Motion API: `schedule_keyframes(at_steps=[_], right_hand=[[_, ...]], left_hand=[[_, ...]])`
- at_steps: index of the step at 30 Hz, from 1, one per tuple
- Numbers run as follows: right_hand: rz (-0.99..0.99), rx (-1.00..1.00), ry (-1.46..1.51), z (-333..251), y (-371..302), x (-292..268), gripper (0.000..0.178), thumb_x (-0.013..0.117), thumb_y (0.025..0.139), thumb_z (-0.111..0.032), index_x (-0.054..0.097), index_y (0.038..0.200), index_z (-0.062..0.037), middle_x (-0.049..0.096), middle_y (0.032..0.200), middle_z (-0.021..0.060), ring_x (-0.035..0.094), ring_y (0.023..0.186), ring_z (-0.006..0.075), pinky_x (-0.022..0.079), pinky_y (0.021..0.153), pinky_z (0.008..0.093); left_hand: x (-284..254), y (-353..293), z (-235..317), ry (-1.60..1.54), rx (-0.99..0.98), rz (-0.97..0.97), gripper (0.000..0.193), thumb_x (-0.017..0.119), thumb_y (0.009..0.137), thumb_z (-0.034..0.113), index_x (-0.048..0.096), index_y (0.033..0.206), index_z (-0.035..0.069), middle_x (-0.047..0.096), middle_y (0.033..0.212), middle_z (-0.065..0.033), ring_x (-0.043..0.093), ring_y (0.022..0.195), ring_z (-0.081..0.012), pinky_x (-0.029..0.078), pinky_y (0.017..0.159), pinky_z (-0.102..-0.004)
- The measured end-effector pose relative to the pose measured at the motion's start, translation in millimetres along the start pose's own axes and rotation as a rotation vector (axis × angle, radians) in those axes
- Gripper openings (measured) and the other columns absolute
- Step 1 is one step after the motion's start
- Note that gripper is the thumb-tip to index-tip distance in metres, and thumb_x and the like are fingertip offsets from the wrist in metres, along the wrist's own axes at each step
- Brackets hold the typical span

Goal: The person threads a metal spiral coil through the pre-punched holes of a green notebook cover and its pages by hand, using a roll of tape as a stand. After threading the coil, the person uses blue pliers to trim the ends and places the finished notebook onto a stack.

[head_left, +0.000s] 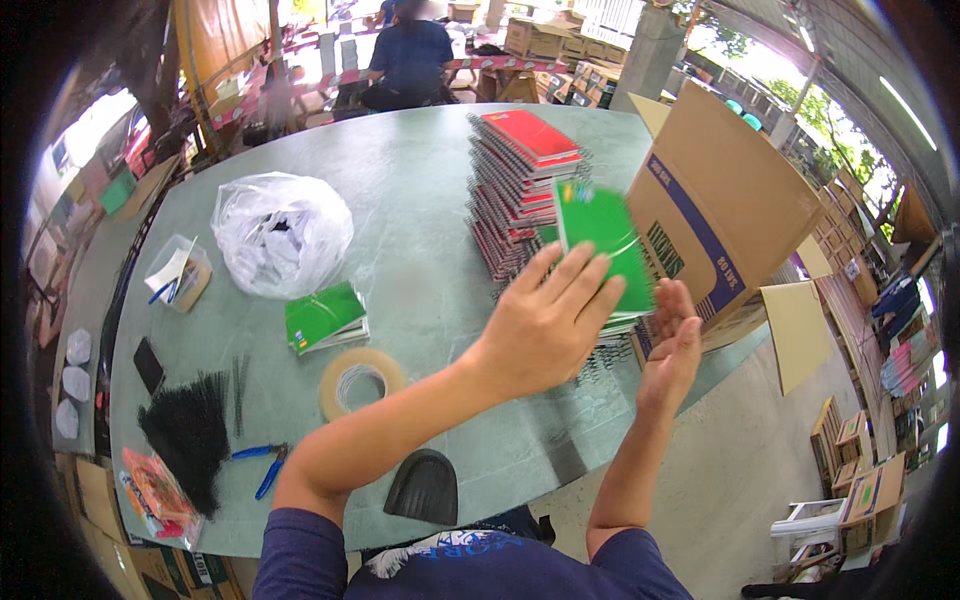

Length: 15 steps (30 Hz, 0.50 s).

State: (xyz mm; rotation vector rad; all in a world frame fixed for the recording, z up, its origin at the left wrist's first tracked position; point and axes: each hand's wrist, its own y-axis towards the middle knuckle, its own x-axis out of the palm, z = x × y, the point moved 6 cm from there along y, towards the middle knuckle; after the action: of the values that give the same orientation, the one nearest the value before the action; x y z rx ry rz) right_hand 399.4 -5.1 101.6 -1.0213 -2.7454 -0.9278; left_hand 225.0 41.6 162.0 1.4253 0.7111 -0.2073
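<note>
A green spiral notebook [603, 225] is tilted and slightly blurred over a stack at the right of the table. My left hand [550, 325] grips it, fingers across its cover and the thumb hidden. Beside its right edge my right hand [672, 350] is open, palm toward the stack, fingers stretched out; whether it touches the notebooks I cannot tell. Under the green notebook, more notebooks with white pages and black coils show in part. Just behind stands a tall stack of red spiral notebooks [520, 165].
An open cardboard box [715, 210] stands right of the stacks. On the left lie small green notebooks [327, 316], a tape roll [361, 384], black coils [187, 437], blue-handled pliers [262, 463], a clear plastic bag [281, 234] and a small tub [180, 273]. A person [411, 60] sits beyond.
</note>
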Motion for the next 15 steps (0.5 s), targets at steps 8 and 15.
schedule_keyframes(at_steps=[8,15], right_hand=[[-0.118,-0.104,-0.33,14.2,2.0,-9.7,0.035,0.05,0.093,-0.021,0.055,0.12,0.0008,0.054,0.125,0.0126,0.05,0.114,0.0208,0.034,0.1,0.0329],[-0.13,-0.584,-0.25,-67.5,-48.3,17.5,0.028,0.042,0.091,-0.012,0.056,0.11,0.0028,0.06,0.108,0.0212,0.058,0.097,0.0272,0.045,0.087,0.0357]], left_hand=[[-9.2,-50.7,-40.4,-0.025,-0.215,-0.004,0.049,0.064,0.077,0.027,0.054,0.121,0.008,0.053,0.12,-0.0152,0.047,0.115,-0.032,0.034,0.099,-0.0453],[-75.5,-269.5,-175.3,0.376,-0.732,-0.4,0.033,0.067,0.073,0.014,0.061,0.103,0.002,0.062,0.101,-0.0138,0.054,0.096,-0.0309,0.044,0.083,-0.0394]])
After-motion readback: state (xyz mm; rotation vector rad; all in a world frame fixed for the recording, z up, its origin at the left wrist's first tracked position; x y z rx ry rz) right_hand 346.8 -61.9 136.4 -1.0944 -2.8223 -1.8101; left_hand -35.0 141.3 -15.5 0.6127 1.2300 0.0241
